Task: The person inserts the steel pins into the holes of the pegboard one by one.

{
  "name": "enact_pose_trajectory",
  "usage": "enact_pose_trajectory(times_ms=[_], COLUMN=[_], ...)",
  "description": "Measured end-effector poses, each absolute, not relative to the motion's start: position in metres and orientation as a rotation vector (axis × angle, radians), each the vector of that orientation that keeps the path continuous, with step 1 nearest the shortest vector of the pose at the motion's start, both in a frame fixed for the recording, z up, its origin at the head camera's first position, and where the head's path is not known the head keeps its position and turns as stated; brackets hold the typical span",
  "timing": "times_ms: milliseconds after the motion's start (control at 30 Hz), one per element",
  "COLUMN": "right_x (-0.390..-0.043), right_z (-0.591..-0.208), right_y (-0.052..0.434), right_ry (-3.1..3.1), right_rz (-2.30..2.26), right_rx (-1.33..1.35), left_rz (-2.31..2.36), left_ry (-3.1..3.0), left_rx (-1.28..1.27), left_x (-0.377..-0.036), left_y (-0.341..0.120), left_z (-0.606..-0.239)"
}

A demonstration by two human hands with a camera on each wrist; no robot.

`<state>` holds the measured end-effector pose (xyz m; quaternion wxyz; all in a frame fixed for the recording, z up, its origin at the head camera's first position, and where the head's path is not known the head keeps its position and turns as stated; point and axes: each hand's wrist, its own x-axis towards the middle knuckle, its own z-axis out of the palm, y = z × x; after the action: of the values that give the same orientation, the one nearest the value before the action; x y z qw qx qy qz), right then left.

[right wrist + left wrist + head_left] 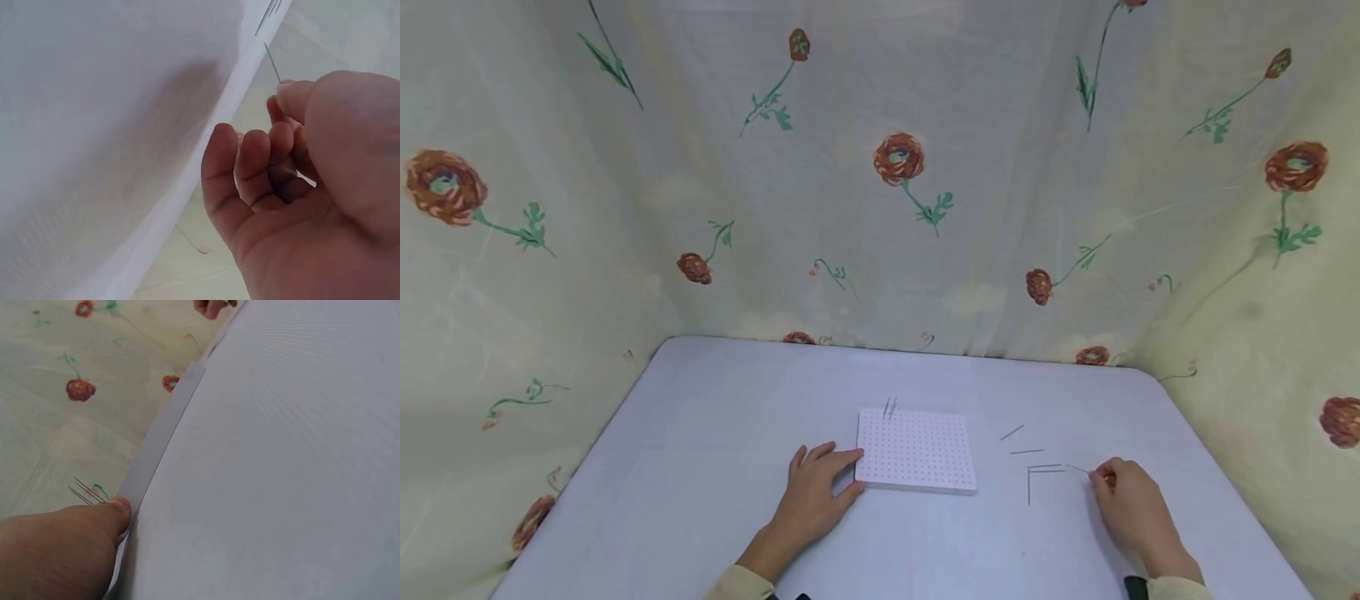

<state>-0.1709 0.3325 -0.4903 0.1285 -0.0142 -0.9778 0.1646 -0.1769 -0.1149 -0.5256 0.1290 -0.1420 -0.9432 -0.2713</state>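
Note:
A white pegboard [917, 450] with a grid of small holes lies on the table. Two thin metal pins [892, 408] stand upright near its far left corner. My left hand [816, 492] rests at the board's left edge, index fingertip and thumb touching it with a gap between them; in the left wrist view the thumb [115, 515] presses against the side. To the right of the board, my right hand [1131, 504] pinches a thin metal pin [272, 62] between thumb and index finger, its other fingers loosely curled. The pin points left, toward the loose ones.
Several loose metal pins [1028, 487] lie on the white-covered table [737, 400] between the board and my right hand. A flower-patterned curtain [850, 250] hangs behind the table and along both sides.

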Motion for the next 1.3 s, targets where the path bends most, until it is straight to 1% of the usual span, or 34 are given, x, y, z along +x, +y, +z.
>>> enact_pose_trajectory(times_ms=[200, 500, 633, 900, 1133, 1300], right_x=[-0.172, -0.176, -0.176, -0.182, -0.185, -0.185], right_z=[-0.491, -0.485, -0.480, -0.475, -0.475, -0.472], right_y=[0.330, 0.333, 0.329, 0.318, 0.311, 0.306], right_ry=[-2.758, -2.673, -2.675, -2.595, -2.372, -2.355], right_rz=[0.593, 0.836, 0.960, 1.251, 1.475, 1.473], right_rx=[-0.156, -0.449, -0.533, -0.459, -0.378, -0.354], left_rz=[-0.806, -0.825, -0.824, -0.801, -0.803, -0.828], left_ry=[-2.742, -2.749, -2.750, -2.741, -2.745, -2.746], left_rx=[-0.411, -0.422, -0.421, -0.425, -0.418, -0.424], left_x=[-0.175, -0.175, -0.175, -0.177, -0.177, -0.176], left_y=[-0.115, -0.114, -0.114, -0.115, -0.115, -0.116], left_z=[-0.523, -0.523, -0.523, -0.523, -0.522, -0.522])
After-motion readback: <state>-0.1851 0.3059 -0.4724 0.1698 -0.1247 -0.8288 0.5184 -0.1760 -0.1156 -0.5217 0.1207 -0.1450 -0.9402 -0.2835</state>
